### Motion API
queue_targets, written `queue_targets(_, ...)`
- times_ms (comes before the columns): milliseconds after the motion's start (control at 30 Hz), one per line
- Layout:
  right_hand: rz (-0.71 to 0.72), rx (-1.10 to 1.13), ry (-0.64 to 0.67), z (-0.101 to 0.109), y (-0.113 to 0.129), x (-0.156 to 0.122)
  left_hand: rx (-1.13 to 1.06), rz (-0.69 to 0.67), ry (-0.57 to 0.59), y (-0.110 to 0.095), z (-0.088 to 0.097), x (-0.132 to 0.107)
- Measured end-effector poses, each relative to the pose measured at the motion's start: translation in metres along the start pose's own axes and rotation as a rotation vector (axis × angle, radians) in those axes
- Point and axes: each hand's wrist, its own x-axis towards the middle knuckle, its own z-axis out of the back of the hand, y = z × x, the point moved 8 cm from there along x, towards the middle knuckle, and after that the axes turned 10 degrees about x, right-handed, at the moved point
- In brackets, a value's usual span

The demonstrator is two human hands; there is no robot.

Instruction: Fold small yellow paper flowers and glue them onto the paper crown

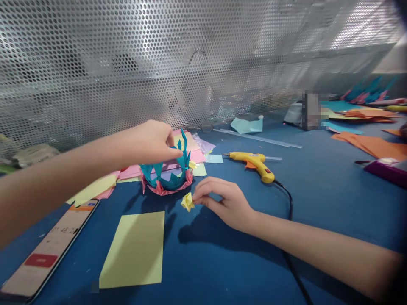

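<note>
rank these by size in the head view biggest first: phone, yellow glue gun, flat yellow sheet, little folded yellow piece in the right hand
1. Flat yellow sheet and phone: too close to rank; the phone looks longer, the sheet wider.
2. Yellow glue gun.
3. Folded yellow piece.

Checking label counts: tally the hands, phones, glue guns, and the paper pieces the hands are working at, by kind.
Hands: 2 (left hand, right hand)
Paper crown, at the left hand: 1
Yellow folded paper, in the right fingers: 1
Phone: 1
Glue gun: 1
Total: 6
Uncounted: pixelated thing, unidentifiable.
</note>
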Motion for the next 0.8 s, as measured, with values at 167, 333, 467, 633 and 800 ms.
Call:
queue_targets(167,-0.243,0.208,-0.131,0.009,-0.024,-0.003,0.109,0.102,0.4,0.021,-0.018,0.021)
queue_targets(333,-0.417,0.378,-0.217,0.011,-0.042,-0.008,0.006,0.071,0.619,0.037,-0.036,0.011)
queue_targets(467,-0.509,0.455,-0.267,0.011,-0.05,-0.009,-0.091,-0.013,0.817,0.025,-0.057,0.013)
queue_targets(633,-0.595,0.51,-0.327,0.012,-0.06,-0.013,-0.229,-0.093,1.027,0.01,-0.064,0.016)
queue_targets(800,-0.638,0.591,-0.374,0.011,-0.071,-0.018,-0.407,-0.155,1.146,0.007,-0.059,0.004)
